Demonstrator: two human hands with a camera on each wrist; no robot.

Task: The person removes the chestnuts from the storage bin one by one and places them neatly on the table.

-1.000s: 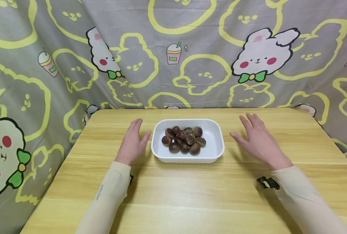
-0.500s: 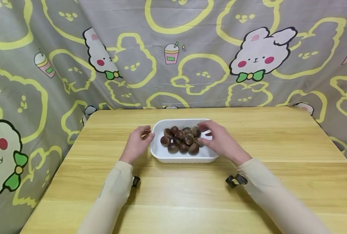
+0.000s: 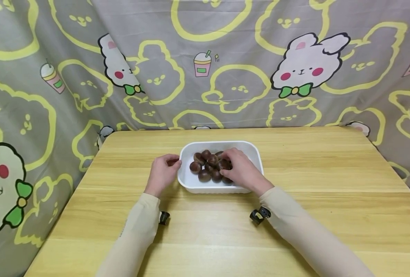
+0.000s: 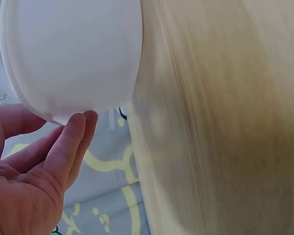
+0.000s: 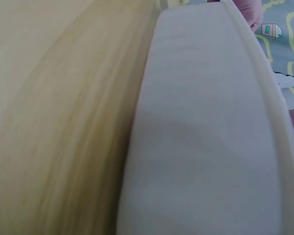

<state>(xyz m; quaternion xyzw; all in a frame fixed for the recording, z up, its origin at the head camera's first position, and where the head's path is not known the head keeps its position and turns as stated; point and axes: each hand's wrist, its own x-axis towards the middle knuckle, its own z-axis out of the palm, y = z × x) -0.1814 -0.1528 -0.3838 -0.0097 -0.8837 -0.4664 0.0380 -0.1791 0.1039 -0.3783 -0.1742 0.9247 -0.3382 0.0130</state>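
A white plastic tray (image 3: 187,181) stands mid-table with several brown chestnuts (image 3: 204,176) heaped inside. At the tray's left end my left hand (image 3: 163,173) pinches the rim; the left wrist view has the thumb and fingers of that hand (image 4: 44,156) meeting at the tray's edge (image 4: 78,58). My right hand (image 3: 241,169) reaches over the tray's right half. Its thumb and fingertips curl around a chestnut (image 3: 223,165) on the heap, and the hand covers some chestnuts behind it. From the right wrist, the tray's side wall (image 5: 201,122) hides the chestnuts.
The wooden table (image 3: 205,231) extends around the tray on all sides. Behind it hangs a grey curtain (image 3: 239,46) with yellow outlines and cartoon rabbits. A dark wrist strap (image 3: 260,215) shows below the right sleeve, another (image 3: 164,217) beside the left one.
My right hand has come in from the right of the tray onto the chestnuts, its fingers closing around one. My left hand has moved slightly right and taken hold of the tray's rim.
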